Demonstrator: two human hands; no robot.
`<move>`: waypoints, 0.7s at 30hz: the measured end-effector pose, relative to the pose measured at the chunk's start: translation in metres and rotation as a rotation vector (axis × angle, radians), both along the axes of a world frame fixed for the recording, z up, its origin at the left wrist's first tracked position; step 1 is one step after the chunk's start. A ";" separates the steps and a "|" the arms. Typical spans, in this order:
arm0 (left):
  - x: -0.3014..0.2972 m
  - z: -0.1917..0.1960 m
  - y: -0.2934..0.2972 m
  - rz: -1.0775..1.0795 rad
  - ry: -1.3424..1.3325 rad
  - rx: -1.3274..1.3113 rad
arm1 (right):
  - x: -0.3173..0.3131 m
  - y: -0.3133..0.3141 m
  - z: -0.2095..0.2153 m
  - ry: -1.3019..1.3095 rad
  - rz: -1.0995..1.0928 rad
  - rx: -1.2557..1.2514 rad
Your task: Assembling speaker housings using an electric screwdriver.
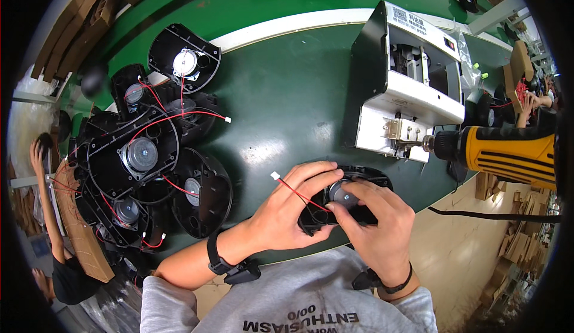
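Brightly lit, curved toward the edges
We see pale glare on the green tabletop, left of the metal machine.

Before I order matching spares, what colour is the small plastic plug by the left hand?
The small plastic plug is white; see the head view.

Dark green surface spans the centre of the frame; black housings with round metal speakers and red wires lie heaped at left; a white-and-black machine stands upper right.
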State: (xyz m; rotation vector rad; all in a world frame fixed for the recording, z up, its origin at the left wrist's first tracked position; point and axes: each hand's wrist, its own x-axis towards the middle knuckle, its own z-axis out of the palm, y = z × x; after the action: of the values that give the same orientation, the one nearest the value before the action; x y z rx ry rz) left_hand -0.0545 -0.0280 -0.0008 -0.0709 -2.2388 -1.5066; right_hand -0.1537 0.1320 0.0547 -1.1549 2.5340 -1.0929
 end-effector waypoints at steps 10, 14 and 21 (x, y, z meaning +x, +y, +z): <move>-0.002 -0.003 -0.001 -0.002 0.020 -0.025 | -0.002 0.001 0.000 0.058 0.043 0.003; -0.001 -0.002 -0.001 -0.009 0.002 -0.008 | -0.003 0.001 0.004 0.054 0.038 -0.001; 0.004 -0.003 -0.002 -0.024 0.019 -0.020 | -0.010 0.010 0.045 -0.211 0.023 -0.148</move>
State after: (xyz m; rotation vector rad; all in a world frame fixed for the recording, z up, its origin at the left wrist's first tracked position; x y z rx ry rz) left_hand -0.0510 -0.0296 -0.0036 -0.1182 -2.2464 -1.4901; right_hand -0.1639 0.1419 0.0999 -1.0361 2.3081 -1.3393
